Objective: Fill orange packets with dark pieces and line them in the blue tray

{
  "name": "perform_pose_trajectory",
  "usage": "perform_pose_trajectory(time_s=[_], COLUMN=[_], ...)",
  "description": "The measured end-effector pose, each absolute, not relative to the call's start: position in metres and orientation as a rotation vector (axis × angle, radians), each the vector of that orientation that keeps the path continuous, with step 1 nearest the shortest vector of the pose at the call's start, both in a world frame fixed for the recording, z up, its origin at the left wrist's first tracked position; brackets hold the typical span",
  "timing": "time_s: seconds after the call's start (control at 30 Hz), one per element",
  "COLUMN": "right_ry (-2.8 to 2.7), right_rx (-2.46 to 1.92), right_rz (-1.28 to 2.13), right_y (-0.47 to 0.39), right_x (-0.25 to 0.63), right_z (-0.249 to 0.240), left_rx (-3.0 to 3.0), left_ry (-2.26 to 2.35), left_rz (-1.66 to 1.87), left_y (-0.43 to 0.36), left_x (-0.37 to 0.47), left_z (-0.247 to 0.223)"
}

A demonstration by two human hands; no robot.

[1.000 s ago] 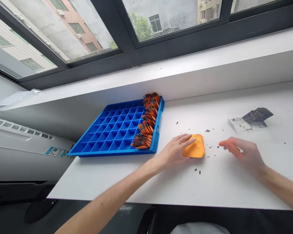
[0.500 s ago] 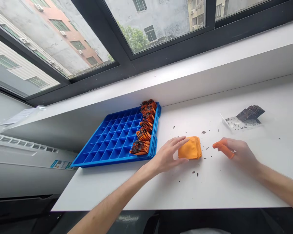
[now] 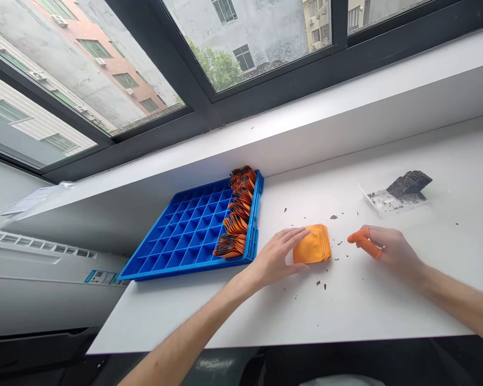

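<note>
Has the left hand (image 3: 276, 254) at the left end of a pile of orange sheets (image 3: 314, 245), fingers lying over the far left corner, thumb alongside the near edge. Leaves that grip loose and spread rather than clenched; cannot tell from here about any pressing on the sheets. Has the pile flat on the counter (image 3: 209, 316), just right of the left grip and left of the right hand (image 3: 398, 254), plainly nearer to the left. Looks almost square, with no clear long axis. Holds the right hand apart from the pile, orange covers (image 3: 371, 249) on its fingers, curled and pointing left across a gap strewn with dark flakes (image 3: 334, 217); cannot tell about anything pinched there. Has a blue tray (image 3: 145, 264) beyond the left hand, to its left.
</note>
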State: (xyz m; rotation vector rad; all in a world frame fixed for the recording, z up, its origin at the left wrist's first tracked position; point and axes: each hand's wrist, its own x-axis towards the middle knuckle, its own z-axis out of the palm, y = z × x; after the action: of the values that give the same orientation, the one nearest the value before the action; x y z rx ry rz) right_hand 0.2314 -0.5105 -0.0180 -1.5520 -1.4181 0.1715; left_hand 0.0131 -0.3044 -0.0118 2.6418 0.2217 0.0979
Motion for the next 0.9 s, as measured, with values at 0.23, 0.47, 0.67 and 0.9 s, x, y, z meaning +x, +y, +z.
perform_pose_trajectory(time_s=[0.23, 0.47, 0.67, 0.9], right_ry=[-1.423, -1.422, -1.433, -1.399], right_rx=[-1.525, -1.523, -1.513, -1.577], right_rz=[0.171, 0.165, 0.159, 0.174], right_y=[-0.510, -0.509, -0.510, -0.511], right_x=[0.232, 0.232, 0.233, 0.230], right_z=[-0.020, -0.020, -0.019, -0.019], left_rx=[2.613, 2.600, 2.560, 2.552], left_ry=[0.234, 0.204, 0.178, 0.122], left_rz=[0.095, 0.158, 0.220, 0.198], left_y=[-0.301, -0.300, -0.305, -0.305], left_x=[0.012, 0.011, 0.014, 0.016], left_z=[-0.008, 0.001, 0.006, -0.002])
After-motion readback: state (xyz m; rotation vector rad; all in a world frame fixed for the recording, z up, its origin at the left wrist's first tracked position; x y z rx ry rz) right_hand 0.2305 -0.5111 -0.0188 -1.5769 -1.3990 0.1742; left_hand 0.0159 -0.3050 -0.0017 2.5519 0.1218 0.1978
